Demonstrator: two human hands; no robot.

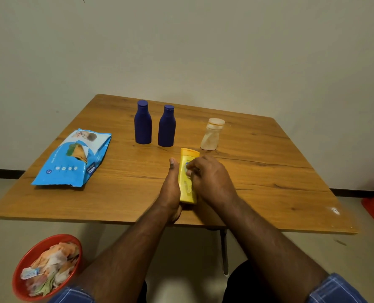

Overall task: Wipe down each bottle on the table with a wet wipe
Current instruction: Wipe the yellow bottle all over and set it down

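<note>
Plain pale wall behind; wooden table (269, 171) in front, with bare floor below. Yellow bottle (187, 182) held low over the near-centre of the table, between both hands, long axis running away from the body, cap end far, base end near the table's front edge. Left hand (170, 189) along the bottle's left side, thumb straight and pointing away, remaining digits hidden beneath; bottle apparently cradled, but curl round it not confirmable. Right hand (210, 178) laid over the bottle's right side and label face, fingers (191, 169) curled in against the label; a pale scrap visible at the fingertips, possibly a wet wipe, too small to confirm. Both hands equally near: no reach required for the coming stroke; judged direction of travel along the long axis, cap to base or reverse, with the left hand steadying. Still standing upright farther back, well apart from the hands: left blue bottle (142, 125), right blue bottle (167, 127), just beside one another, and a translucent bottle (211, 135) to the right. Wet-wipe pack (72, 158) flat on the table's left side, nearer the left hand. Red bowl (28, 259) of crumpled scraps on the floor, lower left.
</note>
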